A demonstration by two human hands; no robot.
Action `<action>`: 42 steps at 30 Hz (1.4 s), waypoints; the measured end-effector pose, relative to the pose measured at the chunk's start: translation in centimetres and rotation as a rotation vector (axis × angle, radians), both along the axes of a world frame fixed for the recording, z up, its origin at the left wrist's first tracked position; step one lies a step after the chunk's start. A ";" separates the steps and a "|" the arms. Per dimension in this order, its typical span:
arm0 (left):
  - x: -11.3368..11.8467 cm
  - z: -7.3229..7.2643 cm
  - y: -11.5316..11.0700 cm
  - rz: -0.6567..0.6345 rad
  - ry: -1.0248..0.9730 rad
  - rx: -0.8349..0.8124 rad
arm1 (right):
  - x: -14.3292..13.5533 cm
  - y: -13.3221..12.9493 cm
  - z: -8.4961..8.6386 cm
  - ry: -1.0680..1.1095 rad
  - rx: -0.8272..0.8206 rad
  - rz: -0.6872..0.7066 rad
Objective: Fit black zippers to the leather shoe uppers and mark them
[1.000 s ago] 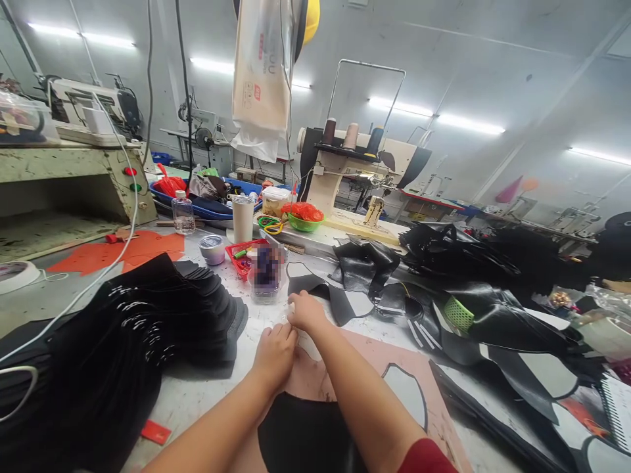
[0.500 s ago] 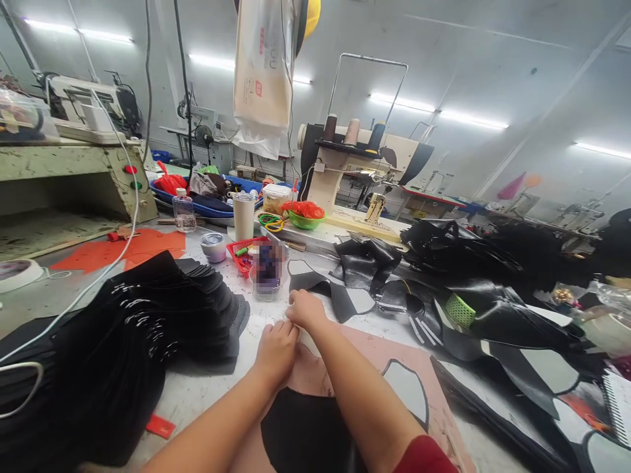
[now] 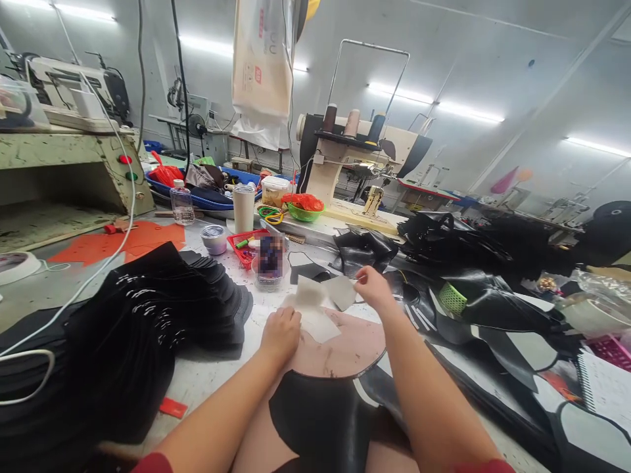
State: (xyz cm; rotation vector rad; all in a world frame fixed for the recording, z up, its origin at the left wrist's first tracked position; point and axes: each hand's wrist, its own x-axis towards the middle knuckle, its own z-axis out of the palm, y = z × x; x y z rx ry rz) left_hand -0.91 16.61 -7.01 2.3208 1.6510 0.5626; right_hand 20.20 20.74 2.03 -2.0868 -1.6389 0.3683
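My left hand (image 3: 280,334) is closed at the left edge of a thin whitish sheet (image 3: 315,314), over a pinkish board (image 3: 345,351). To its right, my right hand (image 3: 373,288) is closed on the edge of a black piece with a pale backing (image 3: 341,291), which is lifted and blurred. Nearest to me, below both hands, lies a smooth black piece (image 3: 323,414). A tall stack of black pieces (image 3: 148,315) stands left of my left hand.
Beyond the hands are a clear container (image 3: 269,263), a red basket (image 3: 241,253), a tumbler (image 3: 244,209) and a sewing machine (image 3: 325,177). Black pieces (image 3: 493,328) cover the right side. A white cable (image 3: 98,272) crosses the left.
My right hand has moved right, away from my left hand, with a pale-backed piece. The whitish sheet now shows between the hands. The view has shifted slightly.
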 end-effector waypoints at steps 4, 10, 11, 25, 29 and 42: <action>-0.1 1.4 -0.4 0.011 -0.297 -0.105 | -0.4 -4.8 1.4 0.004 0.230 -0.072; 1.4 3.0 -5.8 0.015 -0.898 -0.342 | -7.5 -11.6 -3.3 -0.093 0.574 0.287; 1.4 3.0 -6.8 0.043 -0.987 -0.387 | -8.5 -12.5 -4.2 -0.098 0.612 0.374; -3.4 2.5 -12.0 0.117 -1.091 -0.955 | -6.5 -14.8 -5.2 0.629 -0.243 0.299; -4.1 1.3 -12.6 0.148 -0.921 -0.953 | -7.2 -16.4 -6.4 0.524 -0.318 0.273; -3.8 1.6 -9.0 0.171 -0.382 -0.520 | -7.7 -15.0 -6.5 0.148 -0.262 0.164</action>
